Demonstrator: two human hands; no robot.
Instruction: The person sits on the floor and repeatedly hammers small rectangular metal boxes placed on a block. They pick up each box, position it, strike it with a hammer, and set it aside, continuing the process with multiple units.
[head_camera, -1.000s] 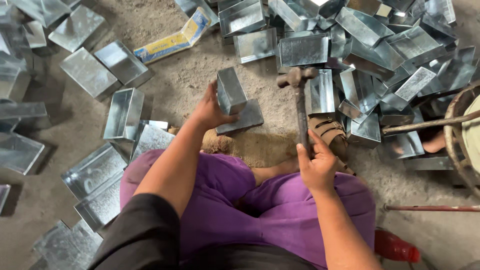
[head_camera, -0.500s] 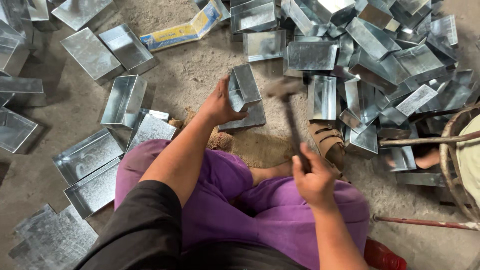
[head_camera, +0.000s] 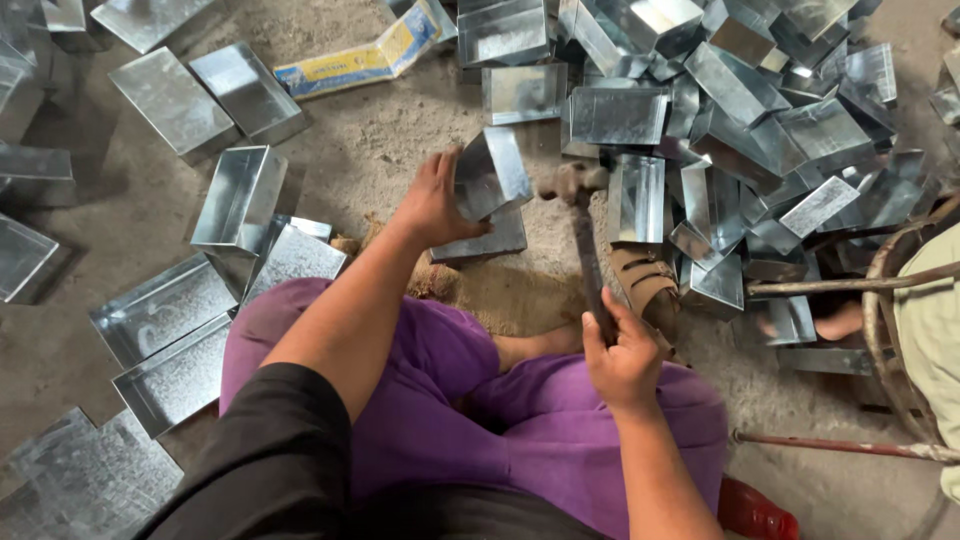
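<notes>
Not much elbow room here: the only bare patch of sandy floor (head_camera: 380, 140) sits right in front of the knees, hemmed in by a big heap of shiny metal boxes (head_camera: 740, 110) on the right and looser flat trays (head_camera: 165, 330) on the left. The left hand (head_camera: 432, 200) has its fingers curled around the side of one folded sheet-metal box (head_camera: 492, 172), tipped up on edge over another flat piece (head_camera: 485, 242) lying on what looks like sackcloth. The right hand (head_camera: 622, 358) is wrapped tight around the handle of a hammer (head_camera: 585, 240); its head is blurred, just beside the held box, so I can't tell if it touches. All the tin is thin, sharp-cornered, dull-to-mirror grey. A sandalled foot (head_camera: 645, 285) pokes out under the pile, half buried. Purple trousers (head_camera: 520, 430) fill the bottom, and a rusty rod (head_camera: 840, 447) is cut off at the right edge.
</notes>
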